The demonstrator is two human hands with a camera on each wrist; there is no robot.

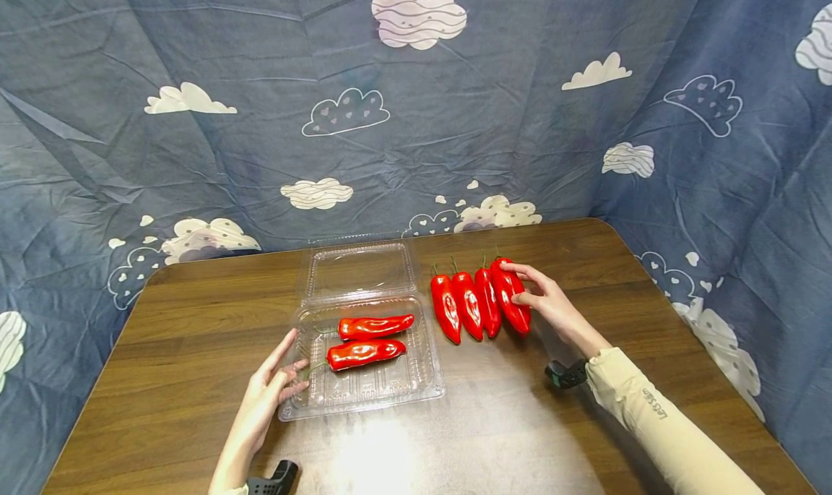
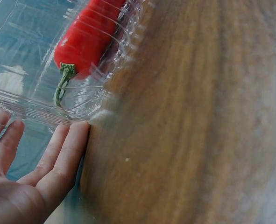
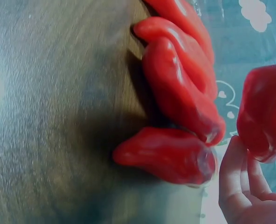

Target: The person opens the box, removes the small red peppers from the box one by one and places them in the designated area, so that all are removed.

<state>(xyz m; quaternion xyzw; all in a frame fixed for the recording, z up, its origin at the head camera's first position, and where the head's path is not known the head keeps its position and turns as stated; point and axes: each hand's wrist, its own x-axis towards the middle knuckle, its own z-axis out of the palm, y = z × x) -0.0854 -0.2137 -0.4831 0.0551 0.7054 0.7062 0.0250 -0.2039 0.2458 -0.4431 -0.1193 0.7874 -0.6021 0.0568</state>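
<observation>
1. Right hand (image 1: 555,306) is pinching a glossy red tapered pepper (image 1: 507,290) near similar peppers (image 1: 465,303) on the desk (image 1: 520,423).
2. Left hand (image 1: 261,395), fingers extended, is apparently steadying the clear plastic hinged container (image 1: 426,358); two peppers (image 1: 364,355) are lying inside.

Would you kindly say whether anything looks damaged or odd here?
Nothing stands out: two red peppers lie side by side in the clear container, the right hand holds another pepper, and no spill or damage shows.
</observation>
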